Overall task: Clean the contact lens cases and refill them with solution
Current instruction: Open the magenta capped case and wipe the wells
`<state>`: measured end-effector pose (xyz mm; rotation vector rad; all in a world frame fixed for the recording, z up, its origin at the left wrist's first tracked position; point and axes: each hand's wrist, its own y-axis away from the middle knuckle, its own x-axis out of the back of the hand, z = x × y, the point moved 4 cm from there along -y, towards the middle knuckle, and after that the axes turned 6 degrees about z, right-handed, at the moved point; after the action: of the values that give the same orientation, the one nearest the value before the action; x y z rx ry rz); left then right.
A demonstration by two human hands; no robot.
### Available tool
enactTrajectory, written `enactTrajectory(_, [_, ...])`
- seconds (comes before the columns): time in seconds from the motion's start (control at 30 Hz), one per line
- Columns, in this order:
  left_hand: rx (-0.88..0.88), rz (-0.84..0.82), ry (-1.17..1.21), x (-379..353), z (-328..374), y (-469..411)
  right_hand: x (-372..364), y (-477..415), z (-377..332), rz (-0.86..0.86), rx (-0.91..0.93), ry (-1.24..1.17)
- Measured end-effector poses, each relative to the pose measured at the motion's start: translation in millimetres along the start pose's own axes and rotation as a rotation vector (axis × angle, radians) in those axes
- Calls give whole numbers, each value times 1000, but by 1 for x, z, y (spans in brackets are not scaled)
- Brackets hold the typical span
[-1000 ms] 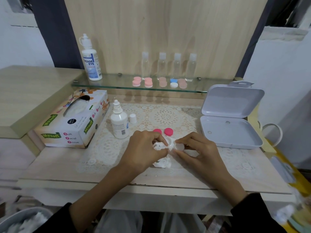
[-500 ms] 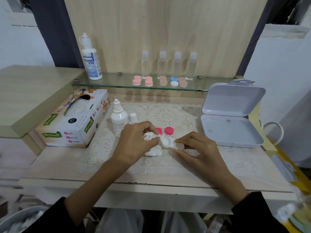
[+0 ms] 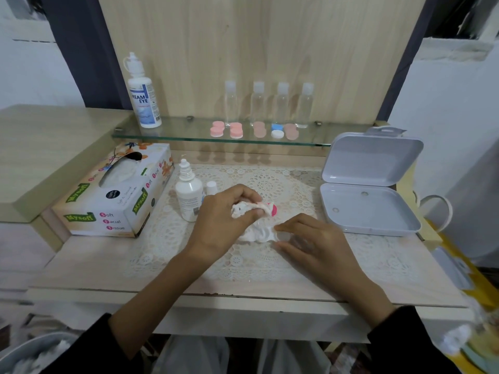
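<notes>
Gripping tissue (image 3: 244, 210), left hand (image 3: 224, 220); case axis hidden

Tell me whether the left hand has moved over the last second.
Yes: the left hand, gripping a tissue, has shifted back from the table edge, closer to the white dropper bottle.

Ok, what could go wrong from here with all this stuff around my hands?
The small solution bottle appears to stand uncapped right beside your left hand; a sideways wipe could tip it and spill it. The pink cap lies loose just behind the tissue wad you grip, so it may get knocked away or bundled into the tissue.
</notes>
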<state>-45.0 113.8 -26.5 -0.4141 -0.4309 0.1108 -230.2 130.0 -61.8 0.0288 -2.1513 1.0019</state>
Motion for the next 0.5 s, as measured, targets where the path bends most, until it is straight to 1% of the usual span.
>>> enactTrajectory(0.1, [62, -7, 58, 1, -1, 0, -5, -1, 3, -67, 5, 48])
enactTrajectory(0.23, [130, -50, 133, -2, -4, 3, -6, -3, 2, -90, 10, 60])
enactTrajectory(0.37, [187, -81, 256, -7, -2, 5, 3, -7, -7, 1, 6, -46])
enactTrajectory(0.5, [187, -126, 329, -14, 6, 9, 13, -8, -12, 107, -20, -156])
